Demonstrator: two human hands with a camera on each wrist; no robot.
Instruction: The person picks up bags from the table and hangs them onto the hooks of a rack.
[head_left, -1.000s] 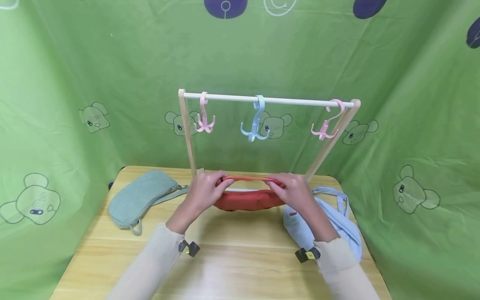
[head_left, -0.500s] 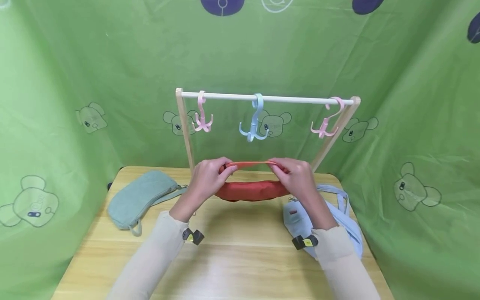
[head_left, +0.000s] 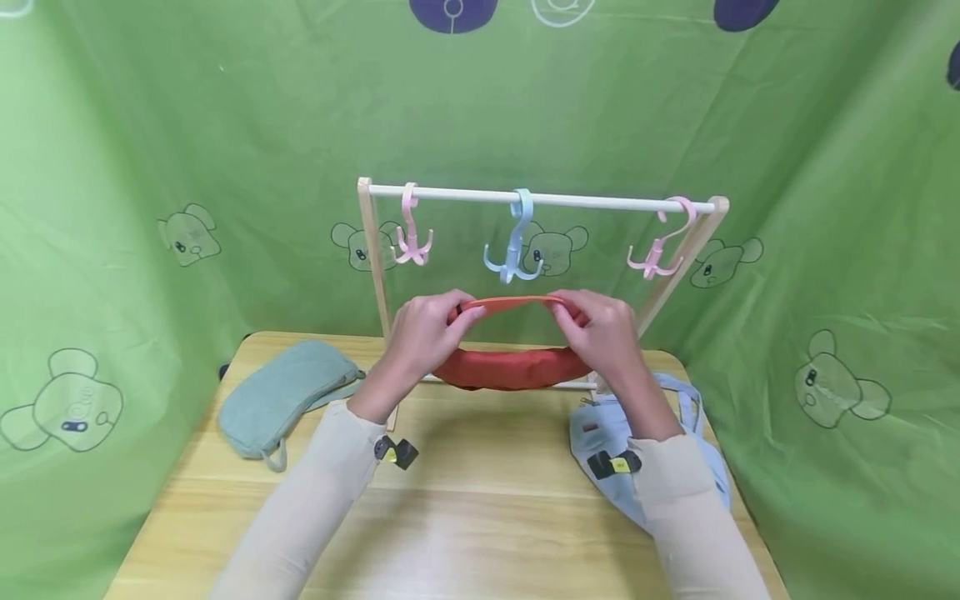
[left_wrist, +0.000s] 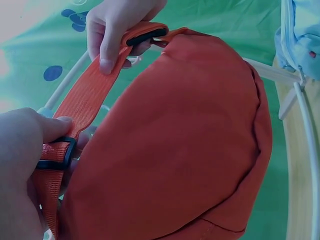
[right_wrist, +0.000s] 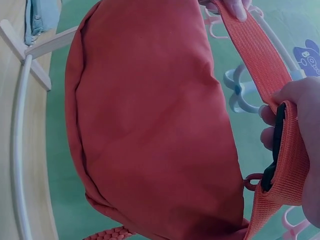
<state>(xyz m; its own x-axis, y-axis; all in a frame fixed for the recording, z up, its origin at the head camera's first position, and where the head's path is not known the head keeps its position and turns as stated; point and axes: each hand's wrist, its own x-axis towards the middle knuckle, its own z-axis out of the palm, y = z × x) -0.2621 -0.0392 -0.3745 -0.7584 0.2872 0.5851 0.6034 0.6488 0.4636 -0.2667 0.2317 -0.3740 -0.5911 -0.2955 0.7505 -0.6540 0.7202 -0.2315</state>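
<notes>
A red bag (head_left: 513,369) hangs in the air by its orange strap (head_left: 517,302), in front of the rack. My left hand (head_left: 426,332) pinches the strap on the left, beside a black buckle (left_wrist: 64,155) seen in the left wrist view. On the right, my right hand (head_left: 603,337) grips the strap near another black buckle (right_wrist: 276,145). Between both hands the strap is stretched nearly level. Just above it, a blue hook (head_left: 513,242) hangs from the white bar (head_left: 465,196). In the wrist views the bag's body fills the middle, its far side hidden.
Pink hooks hang at the bar's left (head_left: 412,229) and right (head_left: 660,250). Wooden posts hold the bar up. A grey-green bag (head_left: 288,396) lies on the table (head_left: 480,533) at left. At right lies a light blue bag (head_left: 611,433), partly behind my right forearm. Green curtain surrounds the table.
Both hands have risen together with the red bag, bringing the strap up toward the blue hook. The other bags and the hooks stay in place.
</notes>
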